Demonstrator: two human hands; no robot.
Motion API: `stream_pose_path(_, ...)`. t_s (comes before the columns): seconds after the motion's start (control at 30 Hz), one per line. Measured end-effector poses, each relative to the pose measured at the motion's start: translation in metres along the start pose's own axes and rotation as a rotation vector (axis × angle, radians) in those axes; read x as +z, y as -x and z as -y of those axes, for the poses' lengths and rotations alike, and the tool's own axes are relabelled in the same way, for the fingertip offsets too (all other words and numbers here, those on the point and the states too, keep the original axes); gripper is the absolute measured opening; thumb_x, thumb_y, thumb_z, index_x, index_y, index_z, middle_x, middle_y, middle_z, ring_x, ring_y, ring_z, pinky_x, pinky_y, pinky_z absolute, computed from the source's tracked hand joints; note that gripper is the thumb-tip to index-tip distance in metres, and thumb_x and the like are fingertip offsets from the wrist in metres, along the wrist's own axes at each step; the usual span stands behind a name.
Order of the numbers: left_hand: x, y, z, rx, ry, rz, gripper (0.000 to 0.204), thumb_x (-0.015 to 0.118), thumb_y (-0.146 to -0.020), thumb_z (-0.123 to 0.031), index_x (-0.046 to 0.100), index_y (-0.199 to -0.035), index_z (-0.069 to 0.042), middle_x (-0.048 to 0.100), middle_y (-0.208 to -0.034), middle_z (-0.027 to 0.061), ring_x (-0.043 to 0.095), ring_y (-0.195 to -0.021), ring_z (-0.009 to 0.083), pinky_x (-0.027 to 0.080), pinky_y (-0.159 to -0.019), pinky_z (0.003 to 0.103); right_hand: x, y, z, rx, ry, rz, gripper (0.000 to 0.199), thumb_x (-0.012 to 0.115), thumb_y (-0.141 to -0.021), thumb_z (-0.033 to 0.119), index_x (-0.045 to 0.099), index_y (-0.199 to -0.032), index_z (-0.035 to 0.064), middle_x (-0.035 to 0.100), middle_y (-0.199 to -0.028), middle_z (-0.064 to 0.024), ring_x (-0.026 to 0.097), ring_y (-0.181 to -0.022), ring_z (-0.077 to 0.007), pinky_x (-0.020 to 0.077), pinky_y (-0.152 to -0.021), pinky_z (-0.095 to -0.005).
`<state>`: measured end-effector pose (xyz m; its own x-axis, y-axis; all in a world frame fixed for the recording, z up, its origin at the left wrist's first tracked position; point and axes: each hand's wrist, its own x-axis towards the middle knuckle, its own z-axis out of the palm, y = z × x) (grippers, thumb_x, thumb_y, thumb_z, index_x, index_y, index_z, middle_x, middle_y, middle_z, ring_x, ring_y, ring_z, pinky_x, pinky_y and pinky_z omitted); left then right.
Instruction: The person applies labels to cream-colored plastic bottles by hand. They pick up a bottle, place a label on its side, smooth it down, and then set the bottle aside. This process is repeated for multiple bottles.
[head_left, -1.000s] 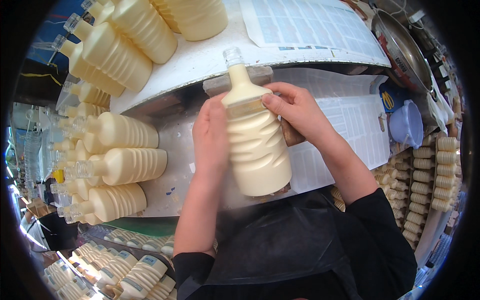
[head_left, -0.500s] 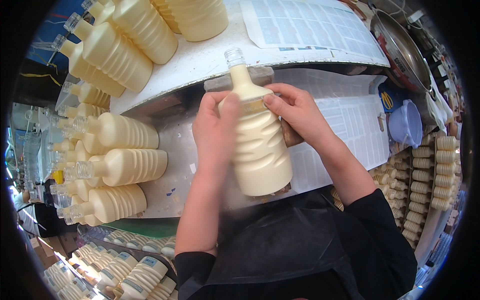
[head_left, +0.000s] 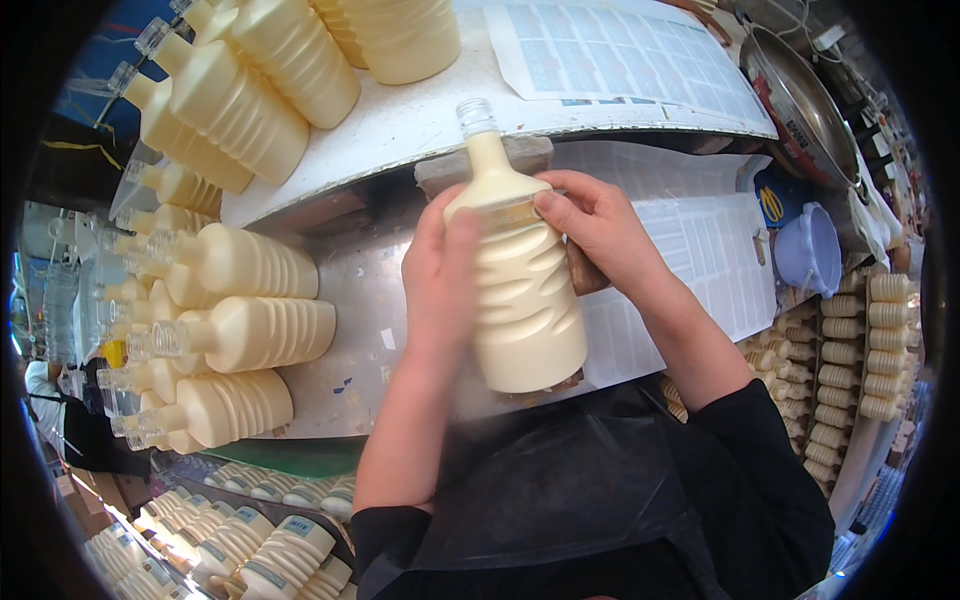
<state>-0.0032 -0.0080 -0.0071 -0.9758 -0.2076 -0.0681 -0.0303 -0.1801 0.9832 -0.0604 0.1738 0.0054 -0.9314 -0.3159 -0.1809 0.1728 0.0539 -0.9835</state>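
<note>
A cream bottle [head_left: 530,330] with a ribbed body and a clear threaded neck lies tilted before me, its neck pointing away. Across its shoulder runs a clear film label strip [head_left: 510,216]. My right hand [head_left: 590,215] grips the right shoulder, thumb pressed on the strip's right end and fingers curled behind. Round the left side, my left hand [head_left: 440,265] holds the bottle. Its thumb is smeared by motion over the strip's left part, and its other fingers are mostly hidden. A grey padded block [head_left: 437,172] shows behind the bottle's neck.
Similar cream bottles [head_left: 275,333] lie stacked at the left; others [head_left: 250,110] stand on the raised white shelf [head_left: 400,120]. Label sheets [head_left: 620,55] lie on that shelf, with pale backing sheets [head_left: 690,250] below. A lavender bucket [head_left: 810,250] and metal pan [head_left: 805,100] are at right.
My left thumb, blurred in both frames, has shifted slightly over the strip. The right hand keeps its grip, and the bottle stays nearly in place.
</note>
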Motion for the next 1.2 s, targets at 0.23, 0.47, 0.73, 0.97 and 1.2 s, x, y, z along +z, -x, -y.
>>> stream_pose_path(0.23, -0.003, -0.002, -0.006, -0.036, 0.066, -0.01, 0.044, 0.058, -0.105, -0.038, 0.063, -0.129, -0.001, 0.07, -0.116, 0.0112, 0.065, -0.105, 0.0165, 0.051, -0.095, 0.032, 0.001, 0.007, 0.03, 0.064, 0.182, 0.021, 0.049, 0.072, -0.096, 0.04, 0.067, -0.123, -0.0005, 0.06, -0.073, 0.0028, 0.056, -0.068, -0.0069, 0.0466, -0.062, -0.0261)
stream_pose_path(0.47, 0.002, -0.005, -0.005, -0.043, -0.117, -0.017, 0.046, 0.06, -0.103, -0.04, 0.062, -0.129, -0.002, 0.07, -0.114, 0.0123, 0.066, -0.102, 0.017, 0.051, -0.093, 0.032, -0.001, -0.004, 0.03, 0.043, 0.376, 0.044, 0.046, 0.074, -0.093, 0.042, 0.066, -0.113, 0.0008, 0.059, -0.072, 0.0019, 0.05, -0.063, -0.0053, 0.042, -0.056, -0.0259)
stream_pose_path(0.73, 0.004, -0.001, -0.004, -0.037, 0.143, 0.031, 0.045, 0.05, -0.11, -0.037, 0.058, -0.134, 0.0, 0.065, -0.123, 0.0101, 0.061, -0.11, 0.0151, 0.049, -0.098, 0.03, -0.003, -0.005, 0.013, 0.005, 0.142, 0.067, 0.029, 0.06, -0.105, 0.029, 0.066, -0.117, 0.0033, 0.064, -0.094, 0.0014, 0.053, -0.083, -0.0042, 0.0448, -0.073, -0.0218)
stream_pose_path(0.97, 0.008, 0.007, -0.01, -0.151, 0.287, -0.034, 0.038, 0.05, -0.11, -0.034, 0.054, -0.13, -0.003, 0.062, -0.12, 0.0073, 0.061, -0.107, 0.0132, 0.051, -0.095, 0.031, -0.017, 0.013, 0.035, -0.277, 0.179, -0.178, 0.019, 0.061, -0.097, 0.008, 0.065, -0.115, 0.0035, 0.065, -0.102, -0.0027, 0.06, -0.093, -0.01, 0.0488, -0.084, -0.0251)
stream_pose_path(1.2, 0.004, 0.01, -0.012, -0.238, 0.536, -0.115, 0.031, 0.042, -0.112, -0.026, 0.056, -0.129, -0.004, 0.066, -0.119, 0.0085, 0.064, -0.107, 0.0174, 0.052, -0.096, 0.034, 0.026, 0.037, 0.044, -1.174, 0.975, -0.033, 0.026, 0.071, -0.075, 0.006, 0.071, -0.102, 0.0061, 0.072, -0.099, -0.0074, 0.071, -0.091, -0.0237, 0.0527, -0.076, -0.0362)
